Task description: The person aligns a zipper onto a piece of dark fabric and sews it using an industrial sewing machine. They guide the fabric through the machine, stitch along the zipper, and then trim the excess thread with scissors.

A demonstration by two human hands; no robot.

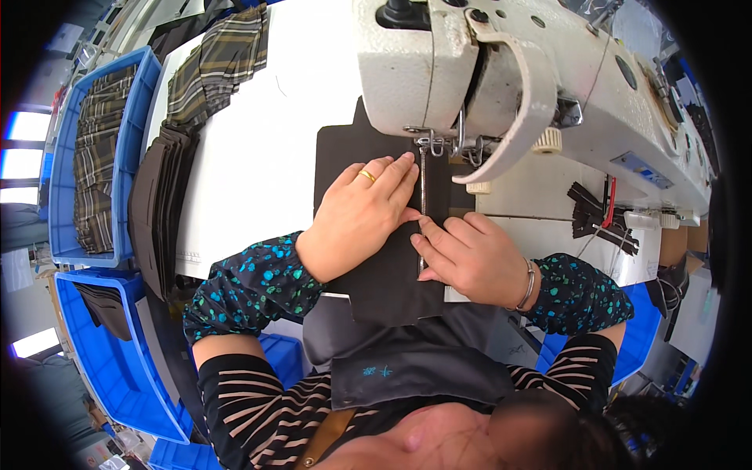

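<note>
A dark brown fabric piece (345,149) lies under the needle area of a white sewing machine (395,86), with a metal zipper (423,184) running lengthwise on it. My left hand (364,215) lies on the fabric left of the zipper, fingers extended toward the presser foot (427,149) and thumb touching the zipper's edge. My right hand (466,254) rests on the zipper's lower part and the fabric to its right, fingers slightly bent and spread. Neither hand visibly lifts anything.
Plaid pieces (211,63) and stacked dark panels (157,204) line the white table's (251,157) left side. Blue bins hold plaid (61,227) and dark pieces (125,376). Loose zippers (587,211) and a red-handled tool (609,196) lie at right. Another blue bin (638,329) sits below.
</note>
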